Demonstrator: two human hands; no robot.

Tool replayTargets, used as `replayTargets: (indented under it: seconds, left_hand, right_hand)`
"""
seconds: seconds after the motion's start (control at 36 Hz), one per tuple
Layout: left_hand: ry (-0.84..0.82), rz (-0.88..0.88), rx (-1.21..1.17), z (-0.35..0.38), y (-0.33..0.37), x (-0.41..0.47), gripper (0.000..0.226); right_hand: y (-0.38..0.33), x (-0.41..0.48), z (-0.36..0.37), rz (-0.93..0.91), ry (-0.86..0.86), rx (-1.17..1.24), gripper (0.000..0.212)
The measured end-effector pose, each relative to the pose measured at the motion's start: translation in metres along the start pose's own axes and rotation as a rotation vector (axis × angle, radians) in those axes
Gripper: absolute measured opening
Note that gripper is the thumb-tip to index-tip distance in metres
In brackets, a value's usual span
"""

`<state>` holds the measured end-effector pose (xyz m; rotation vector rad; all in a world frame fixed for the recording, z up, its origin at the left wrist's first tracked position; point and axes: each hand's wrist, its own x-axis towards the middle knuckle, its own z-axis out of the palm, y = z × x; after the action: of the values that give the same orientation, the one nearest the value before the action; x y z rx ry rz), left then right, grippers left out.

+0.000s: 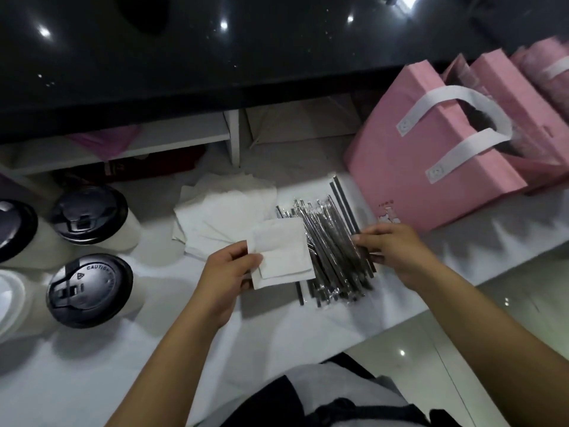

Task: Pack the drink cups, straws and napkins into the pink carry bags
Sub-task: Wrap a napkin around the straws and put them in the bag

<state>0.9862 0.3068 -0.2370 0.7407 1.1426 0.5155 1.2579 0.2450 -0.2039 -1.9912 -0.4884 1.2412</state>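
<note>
Left hand (229, 269): thumb and fingers pinch a few folded napkins (281, 252), lifted off the white counter (123, 365), likely one bag's share.
Right hand (391, 248): fingertips are down on the wrapped straws (329, 251), and whether one is pinched yet, I cannot tell.
Lidded cups (89, 291): they stand upright at the left, black lids on, not yet bagged.
Loose napkins (221, 211): fanned out just beyond the hands, easy to peel from.
Nearest pink bag (431, 155): it stands just past the straws, mouth open under white handles. The inside is dark, contents unclear.
Further pink bags (508, 75): lined up behind it.
</note>
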Motion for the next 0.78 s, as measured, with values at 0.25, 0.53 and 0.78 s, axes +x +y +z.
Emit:
replayTargets:
  seconds: [0.25, 0.53, 0.78]
  left_hand:
    - [-0.158, 0.011, 0.087, 0.023, 0.013, -0.003, 0.030]
    - [-0.333, 0.010, -0.003, 0.039, 0.016, -0.021, 0.026]
    - [-0.337, -0.026, -0.124, 0.057, 0.009, -0.033, 0.038]
  right_hand:
    - [-0.016, -0.028, 0.004, -0.131, -0.317, -0.208, 0.016]
    - [-0.012, -0.037, 0.006, -0.123, -0.508, -0.237, 0.011]
    - [-0.008, -0.039, -0.012, -0.132, -0.502, -0.125, 0.019]
